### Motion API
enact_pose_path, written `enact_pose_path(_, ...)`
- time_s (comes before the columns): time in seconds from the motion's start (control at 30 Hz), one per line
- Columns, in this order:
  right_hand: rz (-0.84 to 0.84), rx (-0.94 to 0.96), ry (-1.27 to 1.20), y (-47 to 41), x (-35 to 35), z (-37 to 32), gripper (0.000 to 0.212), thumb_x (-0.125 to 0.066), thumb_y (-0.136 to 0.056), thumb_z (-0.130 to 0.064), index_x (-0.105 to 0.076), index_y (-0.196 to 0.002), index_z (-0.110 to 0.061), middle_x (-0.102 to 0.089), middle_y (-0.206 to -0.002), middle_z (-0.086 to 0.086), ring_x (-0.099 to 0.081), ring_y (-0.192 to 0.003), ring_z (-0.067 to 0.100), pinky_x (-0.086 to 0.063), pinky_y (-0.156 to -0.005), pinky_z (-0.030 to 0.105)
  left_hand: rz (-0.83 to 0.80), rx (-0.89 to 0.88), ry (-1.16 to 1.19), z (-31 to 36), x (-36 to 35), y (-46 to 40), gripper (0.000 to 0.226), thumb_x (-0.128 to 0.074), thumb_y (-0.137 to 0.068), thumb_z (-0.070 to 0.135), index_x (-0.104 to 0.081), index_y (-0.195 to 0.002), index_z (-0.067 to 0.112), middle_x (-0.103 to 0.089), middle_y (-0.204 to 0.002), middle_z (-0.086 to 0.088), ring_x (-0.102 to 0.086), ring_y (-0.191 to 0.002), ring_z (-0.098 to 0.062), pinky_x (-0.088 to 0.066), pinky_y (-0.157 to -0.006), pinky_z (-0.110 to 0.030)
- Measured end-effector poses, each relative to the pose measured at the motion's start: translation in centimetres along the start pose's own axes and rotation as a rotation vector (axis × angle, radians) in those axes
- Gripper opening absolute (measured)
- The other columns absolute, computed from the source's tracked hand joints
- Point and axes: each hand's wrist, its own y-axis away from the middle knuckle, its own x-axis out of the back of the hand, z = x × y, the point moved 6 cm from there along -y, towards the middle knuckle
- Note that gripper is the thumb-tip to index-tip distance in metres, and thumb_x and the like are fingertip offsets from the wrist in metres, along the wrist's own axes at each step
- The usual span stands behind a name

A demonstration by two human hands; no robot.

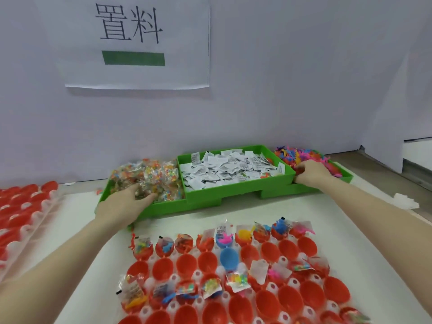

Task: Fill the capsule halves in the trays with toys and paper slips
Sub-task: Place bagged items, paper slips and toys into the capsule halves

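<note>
A clear tray of red capsule halves (289, 300) lies in front of me; one half in the second row is blue (229, 257). Several halves in the back row and the third row hold bagged beads, rubbery toys and paper slips. Behind it stand three green bins. My left hand (121, 204) reaches into the left bin and grips the clear bead packets (152, 176). My right hand (311, 171) is curled over the colourful rubber toys (301, 154) in the right bin. The middle bin (205, 195) is full of folded paper slips (231, 169).
A second tray of closed red capsules (21, 211) lies at the left edge. A white wall with a printed sign (133, 40) rises right behind the bins. A crumpled clear wrapper (404, 199) sits on the table at the right.
</note>
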Motion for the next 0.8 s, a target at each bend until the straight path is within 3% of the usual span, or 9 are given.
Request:
enact_pose_path(0.13,0.113,0.024,-0.081,-0.6,0.5,-0.2,0.036,-0.065,-0.08,-0.001,-0.062,-0.116,-0.005,-0.059,-0.123,0.014,-0.055,-0.111,0.027,-0.041,-0.097,0.036,0.114,0.023,0.303,0.4,0.5,-0.7,0.064,-0.071,-0.076,0.039,-0.048,-0.129,0.011,-0.062,-0.093,-0.005,-0.055,-0.085,-0.022,-0.042,-0.071,-0.031)
enact_pose_path(0.3,0.281,0.077,-0.118,-0.3,1.4,0.1,0.04,-0.067,-0.082,-0.009,-0.059,-0.12,-0.002,-0.059,-0.124,0.015,-0.056,-0.112,0.028,-0.038,-0.1,0.037,0.151,0.012,0.417,1.1,0.4,-1.0,0.034,-0.068,-0.08,0.002,-0.06,-0.113,0.001,-0.058,-0.084,-0.007,-0.051,-0.075,-0.018,-0.039,-0.068,-0.028)
enact_pose_path(0.5,0.424,0.021,-0.209,0.4,2.7,0.8,0.028,-0.061,-0.082,-0.005,-0.065,-0.11,-0.009,-0.066,-0.112,0.01,-0.063,-0.089,0.027,-0.051,-0.08,0.038,0.125,0.048,0.445,0.6,0.6,-1.2,0.044,-0.073,-0.076,0.007,-0.059,-0.117,-0.002,-0.062,-0.106,-0.018,-0.048,-0.087,-0.021,-0.039,-0.08,-0.03)
enact_pose_path(0.67,0.476,0.086,-0.253,0.8,3.5,0.0,0.027,-0.07,-0.081,-0.02,-0.069,-0.106,-0.01,-0.069,-0.106,0.013,-0.062,-0.101,0.028,-0.046,-0.08,0.032,0.194,0.077,0.547,-0.4,1.0,-0.8,0.031,-0.063,-0.078,-0.01,-0.066,-0.108,-0.001,-0.065,-0.106,-0.017,-0.051,-0.088,-0.02,-0.038,-0.079,-0.027)
enact_pose_path(0.8,0.486,0.093,-0.351,0.8,3.6,-0.6,0.022,-0.072,-0.078,-0.021,-0.073,-0.098,-0.011,-0.066,-0.113,0.014,-0.056,-0.11,0.03,-0.042,-0.09,0.035,0.138,0.092,0.406,-1.1,0.9,-1.1,0.02,-0.069,-0.08,0.006,-0.07,-0.1,0.003,-0.067,-0.108,-0.015,-0.056,-0.1,-0.029,-0.039,-0.078,-0.032)
